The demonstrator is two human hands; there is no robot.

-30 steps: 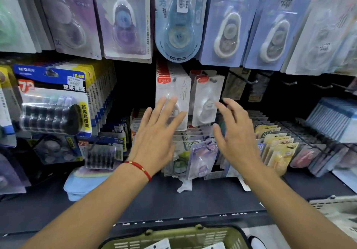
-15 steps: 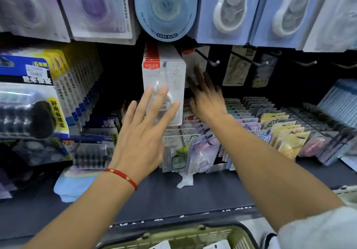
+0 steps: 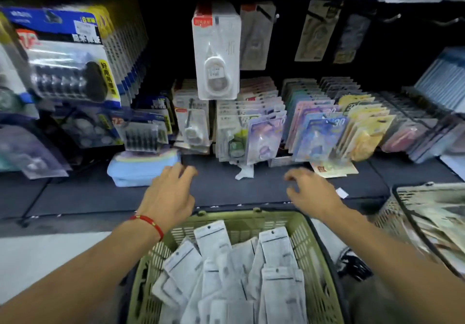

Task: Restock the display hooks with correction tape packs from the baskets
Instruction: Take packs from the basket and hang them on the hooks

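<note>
your left hand (image 3: 171, 195), red cord at the wrist, and right hand (image 3: 312, 193): fingers loosely curled, holding nothing, above the dark matte shelf (image 3: 75, 198). flat white correction tape packs (image 3: 226, 268): heaped in the olive lattice plastic basket (image 3: 312, 245) below. one glossy blister pack (image 3: 216, 54) hangs above.

Dim, motion-blurred wide-angle view; edges bow, shelf recess in shadow.

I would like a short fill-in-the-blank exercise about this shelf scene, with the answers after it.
1. The basket under the hands is ___ in colour.
2. The left hand wears a ___ bracelet at the wrist.
3. The right hand holds ___.
4. The white packs lie in the ___.

Answers: green; red; nothing; basket
</note>
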